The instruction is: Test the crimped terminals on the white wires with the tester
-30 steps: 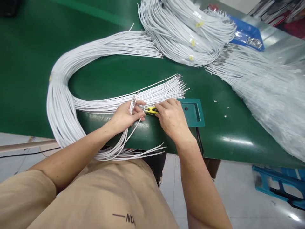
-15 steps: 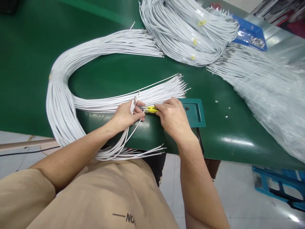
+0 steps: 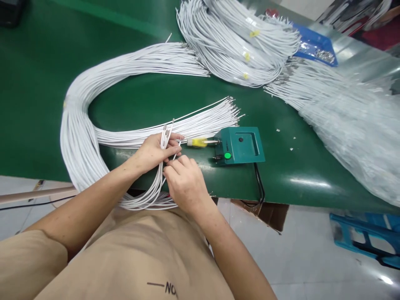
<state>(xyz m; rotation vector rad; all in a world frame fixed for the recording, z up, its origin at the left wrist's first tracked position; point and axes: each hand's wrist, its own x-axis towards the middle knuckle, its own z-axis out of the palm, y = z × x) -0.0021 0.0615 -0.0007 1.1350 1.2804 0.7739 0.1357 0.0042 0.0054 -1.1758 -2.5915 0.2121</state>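
My left hand [image 3: 158,152] is closed around a small bunch of white wires [image 3: 158,183], whose metal-tipped ends stick up above the fingers. Just below and to the right, my right hand [image 3: 186,179] has its fingers pinched at a wire of that bunch; the fingertips are partly hidden. To the right of my left fingers is a yellow piece [image 3: 198,142] on a thin metal rod, which runs into a green box [image 3: 240,154] with a lit green button. Neither hand touches the box.
A large curved bundle of white wires [image 3: 75,125] lies on the green table [image 3: 137,100]. Further back are coiled wire bundles [image 3: 231,41], a blue tray [image 3: 315,43] of small metal parts and wires under clear plastic [image 3: 353,121]. A blue stool [image 3: 359,237] stands at the right.
My right hand has left the yellow piece and moved left and down to the wires by my left hand. The green box's button now shows. The view has shifted slightly.
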